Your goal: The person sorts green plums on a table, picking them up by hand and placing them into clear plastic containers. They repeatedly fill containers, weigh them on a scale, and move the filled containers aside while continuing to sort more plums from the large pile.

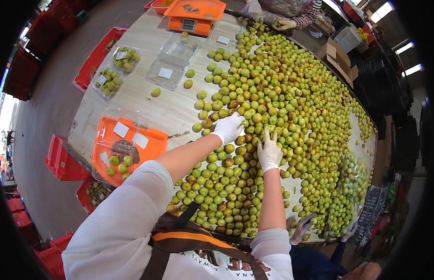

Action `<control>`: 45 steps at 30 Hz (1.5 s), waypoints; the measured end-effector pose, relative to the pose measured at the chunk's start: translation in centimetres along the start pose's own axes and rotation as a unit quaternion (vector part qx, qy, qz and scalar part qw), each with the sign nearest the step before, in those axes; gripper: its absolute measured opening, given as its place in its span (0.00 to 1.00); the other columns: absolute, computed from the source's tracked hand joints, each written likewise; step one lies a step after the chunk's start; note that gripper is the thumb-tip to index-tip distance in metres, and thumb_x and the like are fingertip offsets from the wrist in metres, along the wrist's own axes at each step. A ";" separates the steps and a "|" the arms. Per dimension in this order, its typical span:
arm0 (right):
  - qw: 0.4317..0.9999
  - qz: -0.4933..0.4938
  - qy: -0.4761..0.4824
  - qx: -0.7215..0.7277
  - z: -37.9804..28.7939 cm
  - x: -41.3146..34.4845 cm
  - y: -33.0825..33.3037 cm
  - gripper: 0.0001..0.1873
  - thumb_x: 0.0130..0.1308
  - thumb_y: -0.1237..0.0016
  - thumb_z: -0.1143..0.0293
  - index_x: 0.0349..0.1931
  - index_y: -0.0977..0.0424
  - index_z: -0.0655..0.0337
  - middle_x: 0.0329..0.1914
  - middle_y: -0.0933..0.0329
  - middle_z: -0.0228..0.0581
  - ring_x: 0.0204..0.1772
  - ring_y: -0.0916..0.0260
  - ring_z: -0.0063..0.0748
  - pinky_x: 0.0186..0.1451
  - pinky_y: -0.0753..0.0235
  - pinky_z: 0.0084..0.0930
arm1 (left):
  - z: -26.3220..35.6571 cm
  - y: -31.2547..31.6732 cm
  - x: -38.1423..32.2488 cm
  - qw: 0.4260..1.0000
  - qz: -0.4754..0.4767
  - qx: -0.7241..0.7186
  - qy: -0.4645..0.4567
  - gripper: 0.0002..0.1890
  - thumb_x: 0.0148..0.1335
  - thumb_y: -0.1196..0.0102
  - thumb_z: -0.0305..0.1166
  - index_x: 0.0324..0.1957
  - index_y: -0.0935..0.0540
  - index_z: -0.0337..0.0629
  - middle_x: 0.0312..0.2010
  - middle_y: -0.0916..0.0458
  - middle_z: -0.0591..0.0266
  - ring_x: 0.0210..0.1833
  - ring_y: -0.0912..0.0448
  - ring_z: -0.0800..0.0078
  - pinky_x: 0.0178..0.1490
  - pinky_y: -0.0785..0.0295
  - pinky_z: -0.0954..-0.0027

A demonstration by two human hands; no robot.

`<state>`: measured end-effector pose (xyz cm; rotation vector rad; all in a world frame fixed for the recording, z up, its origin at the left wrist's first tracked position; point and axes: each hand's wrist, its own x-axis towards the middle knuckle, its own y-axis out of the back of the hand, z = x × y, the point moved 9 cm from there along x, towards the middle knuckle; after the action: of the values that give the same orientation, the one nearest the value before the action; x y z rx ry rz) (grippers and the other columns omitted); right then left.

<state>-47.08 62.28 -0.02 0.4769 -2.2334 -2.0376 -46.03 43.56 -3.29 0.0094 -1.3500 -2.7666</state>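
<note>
Many small green fruits [294,115], some with brown patches, cover much of a pale table. My left hand [230,128], in a white glove, rests at the near-left edge of the pile with its fingers curled against a fruit; whether it grips one is hidden. To its right, my right hand [269,150], gloved too, lies palm down on fruits with its fingers spread. An open clear plastic clamshell [133,140] holding several green fruits stands on an orange scale [155,138] at left. Another open clamshell [171,63] lies beyond, with loose fruits beside it.
Two filled clamshells [108,83] sit at the table's left edge, near red crates [98,59]. A second orange scale [194,17] stands at the far end. Co-workers' gloved hands [285,24] are across the table and at lower right [302,229], beside a clear bag of fruits [351,182].
</note>
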 end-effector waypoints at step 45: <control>0.653 0.071 -0.316 0.685 13.3 -15.7 -8.0 0.12 0.79 0.50 0.65 0.41 0.22 0.65 0.30 0.23 0.28 0.31 0.29 0.17 0.30 0.31 0.15 | 10.5 -11.5 11.2 0.947 -0.290 0.117 -0.073 0.27 0.68 0.39 0.51 0.62 0.23 0.46 0.44 0.13 0.47 0.50 0.15 0.49 0.51 0.20 0.51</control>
<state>-34.38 78.86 -7.06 -0.5045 -3.6394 0.0703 -58.17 58.17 -5.62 0.2582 -1.9865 -3.0792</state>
